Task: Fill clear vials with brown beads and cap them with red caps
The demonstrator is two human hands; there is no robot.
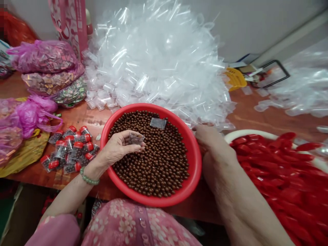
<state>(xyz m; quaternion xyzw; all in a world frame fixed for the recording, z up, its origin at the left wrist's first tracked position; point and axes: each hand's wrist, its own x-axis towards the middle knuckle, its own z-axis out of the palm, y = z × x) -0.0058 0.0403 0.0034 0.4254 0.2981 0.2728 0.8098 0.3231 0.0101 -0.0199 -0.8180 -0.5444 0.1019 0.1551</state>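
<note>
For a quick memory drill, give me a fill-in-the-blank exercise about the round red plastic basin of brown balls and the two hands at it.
The left hand holds a small clear plastic container over a round red plastic basin filled with small balls, all ____. A green beaded bracelet sits on the ____ wrist. The right hand rests at the basin's ____. Clear plastic containers left of the basin have ____ caps.

Missing words: brown, left, rim, red.

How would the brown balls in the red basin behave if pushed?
The brown balls look smooth and round, so they would probably roll easily. Lying loose, many would likely shift at once, though the red basin's rim should hold most in.
</note>
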